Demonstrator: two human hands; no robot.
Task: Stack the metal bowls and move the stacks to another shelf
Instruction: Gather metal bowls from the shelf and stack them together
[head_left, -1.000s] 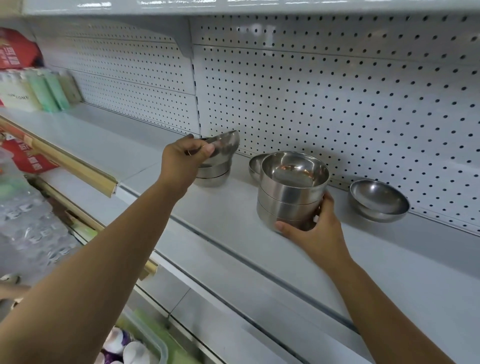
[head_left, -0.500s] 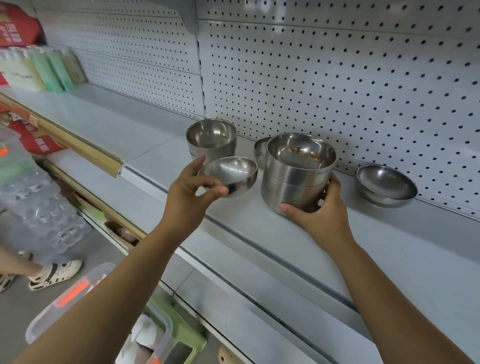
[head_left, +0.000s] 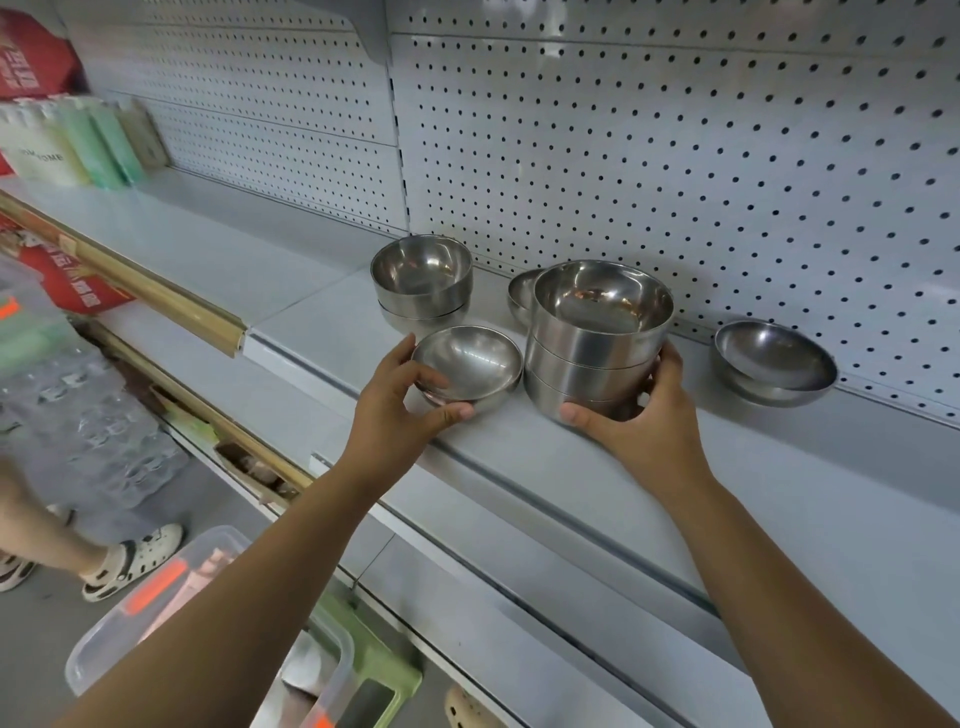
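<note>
Shelf (head_left: 311, 338) with 3-bowl stack (head_left: 597, 353)

Perforated white back panel (head_left: 675, 156): spans the full rear. Far left: pale packs (head_left: 44, 156) and green packs (head_left: 104, 145) stand side by side below a red package (head_left: 31, 57). A gold rail (head_left: 156, 296) runs diagonally, with a red label (head_left: 67, 280) just beneath it. Lower left: shrink-wrapped water bottles (head_left: 78, 415). On the floor (head_left: 31, 649): a clear bin (head_left: 104, 639) with orange latches, a green stool (head_left: 379, 670) beside it, and another person's foot in a cream clog (head_left: 135, 561)
</note>
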